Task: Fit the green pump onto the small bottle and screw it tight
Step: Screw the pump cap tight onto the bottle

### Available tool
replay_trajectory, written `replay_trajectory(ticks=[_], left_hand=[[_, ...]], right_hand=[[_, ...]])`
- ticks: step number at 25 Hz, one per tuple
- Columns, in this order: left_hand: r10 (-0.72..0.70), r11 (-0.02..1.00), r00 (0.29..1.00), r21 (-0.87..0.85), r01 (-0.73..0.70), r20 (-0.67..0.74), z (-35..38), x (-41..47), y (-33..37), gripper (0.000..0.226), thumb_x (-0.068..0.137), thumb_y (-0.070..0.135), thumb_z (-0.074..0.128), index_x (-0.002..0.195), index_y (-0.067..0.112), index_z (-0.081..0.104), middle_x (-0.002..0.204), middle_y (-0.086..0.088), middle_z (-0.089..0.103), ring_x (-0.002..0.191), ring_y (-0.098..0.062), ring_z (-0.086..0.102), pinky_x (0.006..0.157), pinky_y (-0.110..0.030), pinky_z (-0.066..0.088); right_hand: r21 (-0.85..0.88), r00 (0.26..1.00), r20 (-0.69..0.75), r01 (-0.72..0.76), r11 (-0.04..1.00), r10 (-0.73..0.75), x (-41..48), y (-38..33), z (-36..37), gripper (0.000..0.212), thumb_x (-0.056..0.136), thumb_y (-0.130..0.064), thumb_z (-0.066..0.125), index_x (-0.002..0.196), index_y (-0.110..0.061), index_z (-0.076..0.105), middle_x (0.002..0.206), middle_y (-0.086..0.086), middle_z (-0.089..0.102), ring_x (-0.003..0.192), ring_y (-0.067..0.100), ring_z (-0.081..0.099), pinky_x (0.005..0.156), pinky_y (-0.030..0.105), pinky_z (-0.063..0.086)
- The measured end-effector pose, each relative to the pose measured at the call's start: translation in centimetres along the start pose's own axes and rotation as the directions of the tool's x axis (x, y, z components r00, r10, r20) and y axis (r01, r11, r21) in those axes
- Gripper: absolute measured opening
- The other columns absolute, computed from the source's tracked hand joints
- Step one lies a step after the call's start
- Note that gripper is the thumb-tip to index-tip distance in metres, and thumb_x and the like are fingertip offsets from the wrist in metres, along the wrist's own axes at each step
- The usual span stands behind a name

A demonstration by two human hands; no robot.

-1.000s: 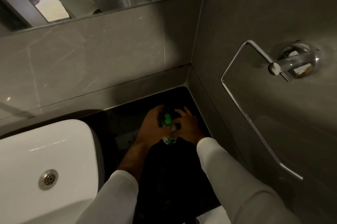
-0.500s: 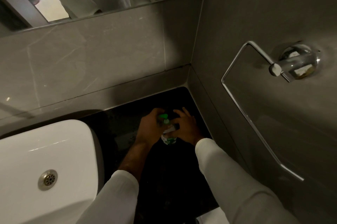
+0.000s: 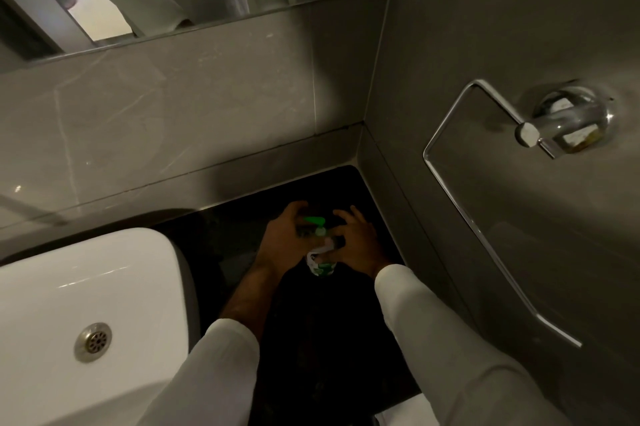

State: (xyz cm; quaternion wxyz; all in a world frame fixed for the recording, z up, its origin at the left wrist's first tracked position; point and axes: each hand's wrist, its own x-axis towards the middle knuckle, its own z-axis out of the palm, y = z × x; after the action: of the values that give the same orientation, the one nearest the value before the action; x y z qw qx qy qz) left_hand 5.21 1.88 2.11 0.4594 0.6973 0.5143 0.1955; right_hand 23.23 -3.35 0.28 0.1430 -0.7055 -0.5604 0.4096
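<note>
my left hand grips the green pump from above to turn it, my right hand clasps the small bottle to steady it, upright on the dark counter beside the basin

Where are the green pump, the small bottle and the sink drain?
green pump [image 3: 314,220], head view, on its nozzle.
small bottle [image 3: 320,264], head view, on its label.
sink drain [image 3: 93,341], head view, on its grate.
</note>
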Motion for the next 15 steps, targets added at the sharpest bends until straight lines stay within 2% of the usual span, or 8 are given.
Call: replay_trajectory(ticks=[1, 3, 6, 8, 10, 12, 15], left_hand=[[-0.006, 1.000, 1.000, 0.004, 0.006, -0.016, 0.1, 0.0, 0.0, 0.070, 0.066, 0.032, 0.091, 0.126, 0.021, 0.057, 0.093, 0.025, 0.063, 0.080, 0.024, 0.059, 0.063, 0.001, 0.044], [-0.001, 1.000, 1.000, 0.008, 0.001, -0.021, 0.4, -0.1, -0.5, 0.067, 0.064, 0.034, 0.090, 0.122, 0.019, 0.061, 0.093, 0.026, 0.062, 0.080, 0.021, 0.061, 0.064, -0.003, 0.049], [0.007, 1.000, 1.000, -0.021, -0.007, 0.020, 0.6, -0.1, -1.2, 0.063, 0.063, 0.041, 0.089, 0.119, 0.030, 0.062, 0.101, 0.018, 0.068, 0.088, 0.007, 0.067, 0.076, -0.021, 0.059], [0.027, 0.999, 0.999, -0.044, -0.026, 0.037, 0.5, -0.1, -1.3, 0.064, 0.061, 0.051, 0.085, 0.117, 0.034, 0.060, 0.107, 0.011, 0.069, 0.093, -0.002, 0.069, 0.079, -0.025, 0.059], [0.035, 0.998, 0.996, -0.050, -0.032, 0.076, 0.4, 0.1, -1.2, 0.068, 0.063, 0.049, 0.084, 0.124, 0.031, 0.059, 0.115, 0.003, 0.068, 0.099, -0.008, 0.069, 0.083, -0.023, 0.056], [0.035, 0.999, 0.990, -0.010, -0.034, 0.134, 0.0, 0.3, -0.9, 0.070, 0.070, 0.035, 0.088, 0.132, 0.025, 0.057, 0.120, 0.002, 0.067, 0.100, -0.008, 0.068, 0.082, -0.013, 0.052], [0.097, 0.992, 0.988, 0.066, -0.106, 0.121, -1.1, 0.1, 0.0, 0.056, 0.072, 0.026, 0.088, 0.124, 0.025, 0.065, 0.113, 0.013, 0.066, 0.098, 0.002, 0.065, 0.079, -0.004, 0.046]], right_hand=[[0.003, 1.000, 0.003, 0.006, 1.000, -0.006, 0.0, -0.1, 0.0, 0.058, 0.073, -0.042, 0.085, 0.125, -0.023, 0.070, 0.168, -0.003, 0.022, 0.158, 0.028, 0.007, 0.127, 0.053, 0.016], [-0.013, 0.998, 0.013, 0.055, 0.998, -0.055, -0.1, -0.3, 0.0, 0.053, 0.073, -0.039, 0.085, 0.121, -0.023, 0.072, 0.167, -0.003, 0.026, 0.158, 0.028, 0.007, 0.125, 0.057, 0.015], [-0.061, 0.993, 0.028, 0.115, 0.992, -0.113, 0.0, -0.1, 0.0, 0.046, 0.074, -0.040, 0.084, 0.115, -0.023, 0.074, 0.165, -0.005, 0.031, 0.158, 0.028, 0.005, 0.125, 0.060, 0.011], [-0.065, 0.994, 0.042, 0.102, 0.993, -0.100, 0.1, -0.1, 0.0, 0.051, 0.074, -0.041, 0.083, 0.121, -0.026, 0.071, 0.166, -0.006, 0.026, 0.159, 0.028, 0.002, 0.125, 0.059, 0.009], [-0.066, 0.994, 0.057, 0.100, 0.993, -0.096, 0.2, 0.0, 0.0, 0.056, 0.074, -0.042, 0.083, 0.126, -0.028, 0.068, 0.167, -0.006, 0.024, 0.159, 0.028, 0.001, 0.126, 0.059, 0.008], [-0.076, 0.992, 0.062, 0.116, 0.990, -0.111, 0.2, 0.0, 0.0, 0.054, 0.074, -0.043, 0.082, 0.125, -0.029, 0.069, 0.167, -0.007, 0.025, 0.159, 0.029, 0.000, 0.125, 0.060, 0.007], [-0.067, 0.992, 0.053, 0.116, 0.991, -0.113, 0.0, -0.1, -0.1, 0.048, 0.073, -0.044, 0.083, 0.117, -0.030, 0.073, 0.166, -0.007, 0.028, 0.158, 0.030, 0.001, 0.125, 0.062, 0.008]])
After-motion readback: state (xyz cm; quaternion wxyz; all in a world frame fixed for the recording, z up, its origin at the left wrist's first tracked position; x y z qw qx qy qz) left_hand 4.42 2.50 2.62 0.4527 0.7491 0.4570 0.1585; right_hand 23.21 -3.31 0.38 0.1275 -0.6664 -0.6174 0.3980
